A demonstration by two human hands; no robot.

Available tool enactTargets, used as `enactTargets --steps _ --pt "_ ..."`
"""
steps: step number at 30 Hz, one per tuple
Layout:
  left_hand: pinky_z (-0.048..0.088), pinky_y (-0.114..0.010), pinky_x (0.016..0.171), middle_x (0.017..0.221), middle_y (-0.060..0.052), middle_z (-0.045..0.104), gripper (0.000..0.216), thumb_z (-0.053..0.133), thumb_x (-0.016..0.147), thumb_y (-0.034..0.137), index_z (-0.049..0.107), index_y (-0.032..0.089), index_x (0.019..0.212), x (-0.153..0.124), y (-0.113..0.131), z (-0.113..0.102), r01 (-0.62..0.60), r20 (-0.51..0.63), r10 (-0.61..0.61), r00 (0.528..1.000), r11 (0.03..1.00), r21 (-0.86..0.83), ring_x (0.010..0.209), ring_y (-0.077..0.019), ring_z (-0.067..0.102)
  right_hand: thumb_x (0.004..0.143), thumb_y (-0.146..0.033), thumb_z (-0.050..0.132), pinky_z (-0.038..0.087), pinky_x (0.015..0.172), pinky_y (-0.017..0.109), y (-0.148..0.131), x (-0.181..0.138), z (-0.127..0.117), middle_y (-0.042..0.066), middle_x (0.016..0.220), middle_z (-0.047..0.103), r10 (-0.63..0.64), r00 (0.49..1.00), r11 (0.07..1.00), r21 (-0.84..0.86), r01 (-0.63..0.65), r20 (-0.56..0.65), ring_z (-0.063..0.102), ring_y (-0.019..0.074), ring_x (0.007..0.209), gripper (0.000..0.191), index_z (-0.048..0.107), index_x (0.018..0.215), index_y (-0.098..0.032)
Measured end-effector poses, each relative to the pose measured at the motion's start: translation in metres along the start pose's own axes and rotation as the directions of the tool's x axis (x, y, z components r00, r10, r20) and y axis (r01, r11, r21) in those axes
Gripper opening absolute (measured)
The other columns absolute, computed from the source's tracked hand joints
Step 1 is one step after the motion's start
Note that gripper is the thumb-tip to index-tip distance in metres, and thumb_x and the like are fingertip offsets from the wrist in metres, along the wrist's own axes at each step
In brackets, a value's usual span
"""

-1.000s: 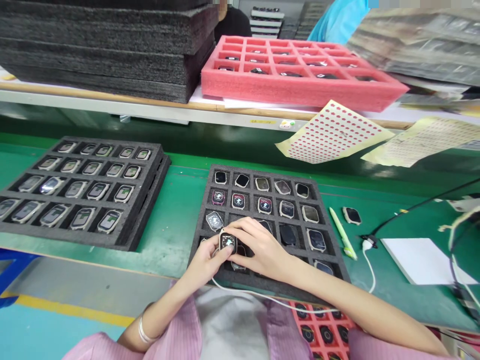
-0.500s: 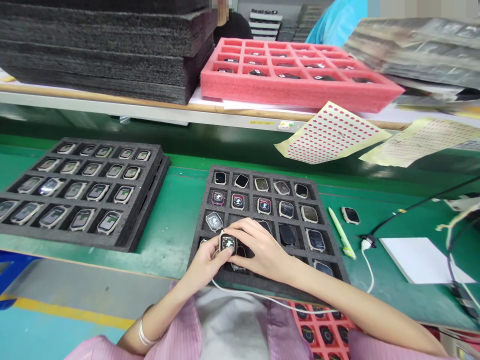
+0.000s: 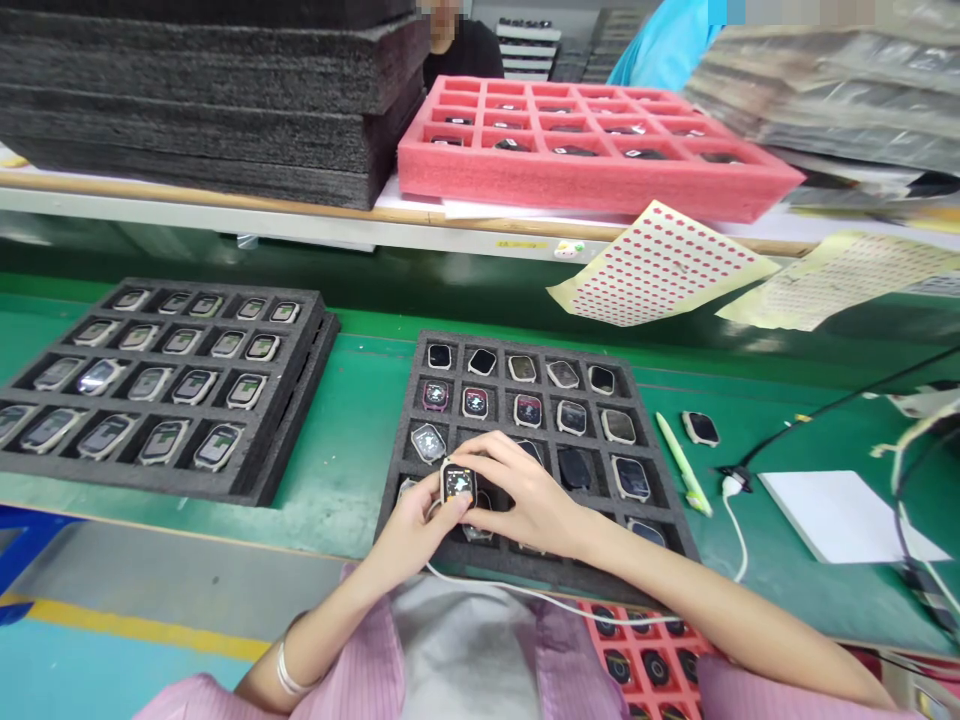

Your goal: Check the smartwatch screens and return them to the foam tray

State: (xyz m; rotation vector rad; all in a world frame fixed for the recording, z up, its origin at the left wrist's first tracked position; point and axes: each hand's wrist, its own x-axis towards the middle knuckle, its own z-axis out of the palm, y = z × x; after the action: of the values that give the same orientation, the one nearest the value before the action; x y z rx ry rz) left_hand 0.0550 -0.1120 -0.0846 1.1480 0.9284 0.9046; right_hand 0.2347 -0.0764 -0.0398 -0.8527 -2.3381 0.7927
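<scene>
A smartwatch case (image 3: 458,482) without a strap, its screen lit, is held over a black foam tray (image 3: 544,391). My left hand (image 3: 421,514) grips it from the lower left, thumb at the bottom of the screen. From the right, my right hand (image 3: 517,495) closes its fingers on the watch's upper and right edges. A white cable (image 3: 517,592) runs from near my left hand across to the right; its end is hidden behind the fingers. Several more watches lie in the tray's compartments, a few with lit screens. My hands cover part of the lower rows.
Another black foam tray (image 3: 300,400) full of watches sits at left. To the right lie a green pen (image 3: 681,462), a single watch (image 3: 700,428) and a white box (image 3: 844,515). A red foam tray (image 3: 600,185) and black foam stack (image 3: 225,130) stand on the shelf. Two people are beyond.
The picture on the held watch's screen has changed, now with some orange near its bottom. Both hands keep their grip, almost in the same place.
</scene>
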Motion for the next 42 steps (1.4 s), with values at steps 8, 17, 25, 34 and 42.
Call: enactTargets --steps 8,17,25,34,42 --pt "0.045 -0.027 0.086 0.099 -0.005 0.062 0.031 0.064 0.081 0.038 0.057 0.019 0.105 0.001 -0.008 0.007 -0.034 -0.230 0.000 0.973 0.989 -0.145 0.095 -0.0179 0.057 0.079 -0.031 0.073 0.043 0.092 0.048 0.034 0.006 -0.021 0.013 0.115 0.056 0.066 0.998 0.975 -0.216 -0.059 0.024 0.051 0.0293 0.107 0.046 0.056 0.120 -0.017" --pt "0.044 -0.022 0.066 0.086 -0.004 0.062 0.026 0.067 0.079 0.035 0.060 0.017 0.097 0.000 0.001 0.006 0.031 -0.097 -0.044 0.994 0.991 -0.127 0.076 -0.0149 0.057 0.080 -0.022 0.070 0.044 0.084 0.046 0.026 -0.024 -0.065 0.013 0.110 0.055 0.248 0.933 0.807 -0.588 -0.051 0.260 0.053 0.0302 0.097 0.033 0.064 0.111 -0.016" --pt "0.024 -0.018 0.037 0.086 0.000 0.060 0.030 0.057 0.078 0.020 0.053 0.017 0.108 0.016 0.005 0.036 0.175 0.160 -0.148 0.976 0.971 -0.164 0.040 -0.0019 0.031 0.073 -0.022 0.075 0.043 0.091 0.045 0.037 -0.028 -0.069 0.012 0.113 0.052 0.311 0.923 0.881 -0.432 -0.191 0.227 0.053 0.0290 0.104 0.038 0.063 0.108 -0.016" --pt "0.022 -0.018 0.040 0.073 0.005 0.050 0.045 0.065 0.075 0.019 0.051 0.016 0.117 0.016 -0.003 0.036 0.174 0.221 -0.140 0.965 0.974 -0.143 0.042 -0.0019 0.029 0.083 -0.025 0.068 0.033 0.101 0.044 -0.007 -0.032 -0.053 0.009 0.114 0.061 0.131 0.985 0.977 -0.181 -0.110 0.110 0.052 0.0245 0.109 0.036 0.053 0.115 -0.019" --pt "0.043 -0.029 0.083 0.102 -0.008 0.064 0.032 0.060 0.084 0.035 0.061 0.013 0.109 0.016 -0.001 0.042 0.018 0.112 -0.014 0.994 0.999 -0.033 0.096 -0.0222 0.056 0.084 -0.021 0.065 0.041 0.090 0.045 -0.002 -0.025 -0.038 0.012 0.107 0.062 0.121 0.985 0.954 -0.288 -0.082 0.120 0.055 0.0274 0.100 0.029 0.054 0.110 -0.015"
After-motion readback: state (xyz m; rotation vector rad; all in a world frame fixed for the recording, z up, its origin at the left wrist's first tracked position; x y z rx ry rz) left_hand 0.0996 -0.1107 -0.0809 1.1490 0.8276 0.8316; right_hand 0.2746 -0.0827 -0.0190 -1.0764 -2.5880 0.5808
